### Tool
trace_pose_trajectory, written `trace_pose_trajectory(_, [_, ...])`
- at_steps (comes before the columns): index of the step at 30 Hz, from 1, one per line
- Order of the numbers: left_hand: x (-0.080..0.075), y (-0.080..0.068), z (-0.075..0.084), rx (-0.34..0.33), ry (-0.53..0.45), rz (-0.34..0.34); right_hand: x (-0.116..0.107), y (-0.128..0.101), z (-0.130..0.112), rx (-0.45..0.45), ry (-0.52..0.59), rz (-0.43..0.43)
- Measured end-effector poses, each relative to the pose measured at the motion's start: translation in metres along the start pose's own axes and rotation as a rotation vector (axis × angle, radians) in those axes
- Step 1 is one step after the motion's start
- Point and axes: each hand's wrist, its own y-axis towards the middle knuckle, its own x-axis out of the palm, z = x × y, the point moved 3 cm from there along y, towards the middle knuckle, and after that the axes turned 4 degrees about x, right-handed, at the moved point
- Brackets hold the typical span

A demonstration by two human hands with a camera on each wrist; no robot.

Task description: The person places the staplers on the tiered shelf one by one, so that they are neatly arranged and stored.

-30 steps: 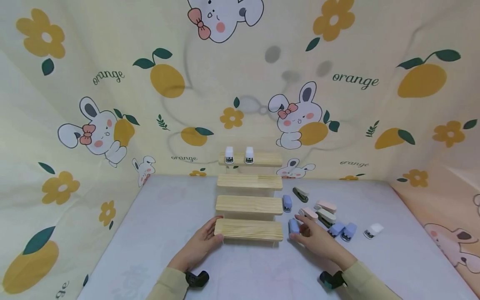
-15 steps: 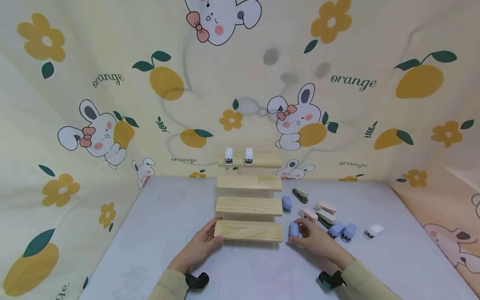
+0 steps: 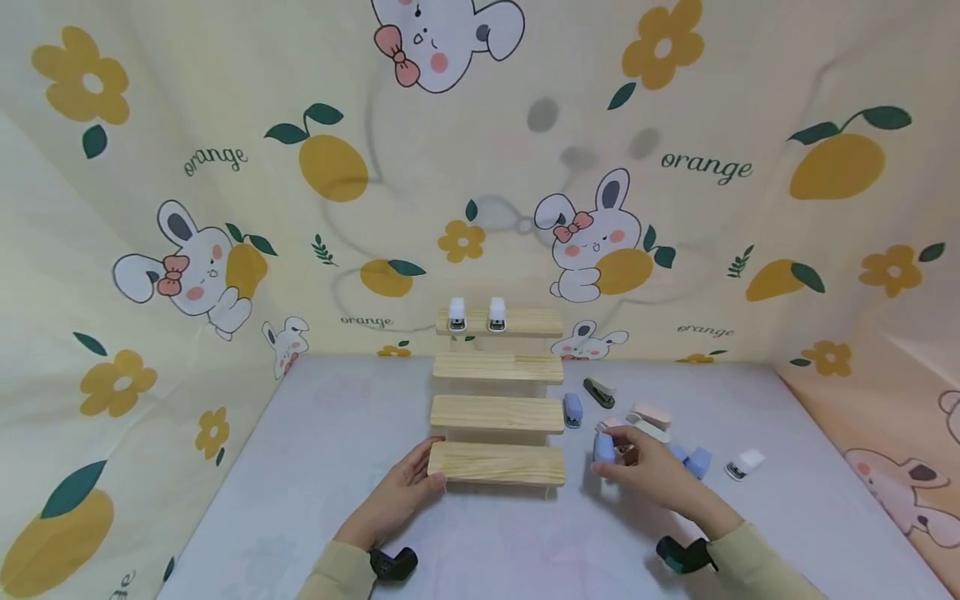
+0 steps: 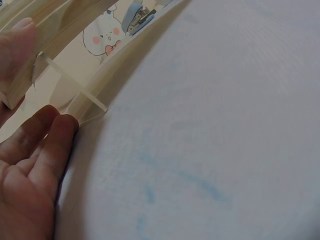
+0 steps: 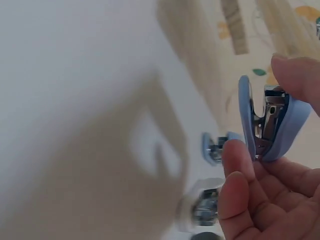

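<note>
My right hand (image 3: 660, 477) pinches a small blue mini stapler (image 3: 603, 448) between thumb and fingers, to the right of the lowest shelf. In the right wrist view this stapler (image 5: 290, 127) is raised off the table, its metal inner part showing, with a shadow below. My left hand (image 3: 397, 496) grips the left end of a stepped wooden display rack (image 3: 497, 463), at its lowest shelf. The left wrist view shows the thumb (image 4: 17, 42) against the board and other fingers beside a clear support strip (image 4: 75, 84). Two white mini staplers (image 3: 457, 315) stand on the top shelf.
Right of the rack lie a blue stapler (image 3: 573, 410), a dark green one (image 3: 600, 392), a pink one (image 3: 651, 414), more blue ones (image 3: 699, 462) and a white one (image 3: 745, 464). Behind stands a patterned cloth backdrop (image 3: 480, 150).
My right hand has lifted the blue stapler off the table and moved it slightly right, away from the rack. The left hand stays at the rack's left end.
</note>
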Motion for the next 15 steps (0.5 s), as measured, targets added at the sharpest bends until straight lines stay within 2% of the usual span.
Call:
trace_pose_trajectory(4, [0.000,-0.001,0.002,0.017,0.003,-0.001,-0.011,0.001,-0.012,-0.067,-0.013,0.033])
trace_pose_trajectory(15, [0.001,0.000,0.000,0.054,-0.017,-0.009,-0.042,0.004,-0.049,-0.156,-0.026,0.096])
